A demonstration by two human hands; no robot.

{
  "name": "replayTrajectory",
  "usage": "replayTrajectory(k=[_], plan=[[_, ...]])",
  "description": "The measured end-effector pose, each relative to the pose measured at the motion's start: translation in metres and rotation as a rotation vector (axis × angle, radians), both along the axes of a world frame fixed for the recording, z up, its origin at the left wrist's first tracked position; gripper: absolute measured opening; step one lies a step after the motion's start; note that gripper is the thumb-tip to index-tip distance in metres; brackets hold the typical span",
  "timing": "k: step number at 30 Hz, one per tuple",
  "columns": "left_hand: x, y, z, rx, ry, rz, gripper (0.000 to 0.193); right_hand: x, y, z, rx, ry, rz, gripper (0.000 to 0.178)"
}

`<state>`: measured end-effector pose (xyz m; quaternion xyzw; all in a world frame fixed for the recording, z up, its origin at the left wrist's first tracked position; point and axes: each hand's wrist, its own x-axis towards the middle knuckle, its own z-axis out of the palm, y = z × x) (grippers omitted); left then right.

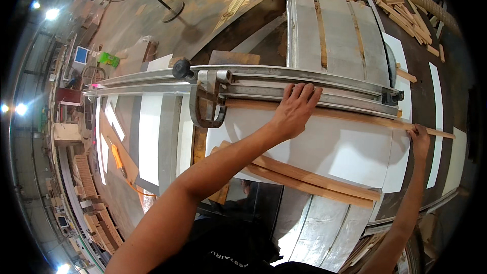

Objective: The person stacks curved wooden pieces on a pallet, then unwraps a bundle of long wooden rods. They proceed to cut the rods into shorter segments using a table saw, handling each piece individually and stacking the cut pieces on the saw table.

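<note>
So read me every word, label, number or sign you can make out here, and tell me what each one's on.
Black shirt: white printed lettering across the cloth; I'm not copying out the wording.
Green plastic container: any label is too small to read.
Blue rectangular panel: too small to read.
Wooden strip at the hands: no lettering visible.

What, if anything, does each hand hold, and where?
The right hand holds the wooden strip near its right end. The left hand lies over the metal rail; grip unclear.
</note>
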<state>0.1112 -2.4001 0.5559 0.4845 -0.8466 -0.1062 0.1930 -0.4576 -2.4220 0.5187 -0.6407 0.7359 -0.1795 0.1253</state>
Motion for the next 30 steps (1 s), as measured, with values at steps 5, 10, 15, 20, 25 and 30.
replayTrajectory(k=[5, 10, 15, 20, 25, 30], plan=[[-0.007, -0.005, 0.002, 0.023, -0.052, -0.004, 0.077, 0.010, 0.006, 0.003, -0.050, 0.156, 0.000, 0.040], [-0.073, -0.019, -0.012, -0.062, -0.051, -0.035, 0.088, 0.041, 0.003, 0.020, -0.046, 0.059, -0.017, 0.039], [-0.150, -0.030, -0.022, -0.206, -0.211, 0.026, 0.094, 0.027, 0.005, 0.017, -0.132, 0.224, 0.046, 0.044], [-0.151, -0.033, -0.025, -0.280, -0.212, 0.011, 0.085, 0.028, 0.010, 0.013, -0.136, 0.204, 0.022, 0.046], [-0.147, -0.035, -0.022, -0.279, -0.193, -0.010, 0.082, 0.029, 0.007, 0.019, -0.140, 0.209, 0.068, 0.045], [-0.149, -0.035, -0.021, -0.268, -0.177, -0.012, 0.082, 0.007, 0.006, 0.008, -0.192, 0.273, 0.069, 0.044]])
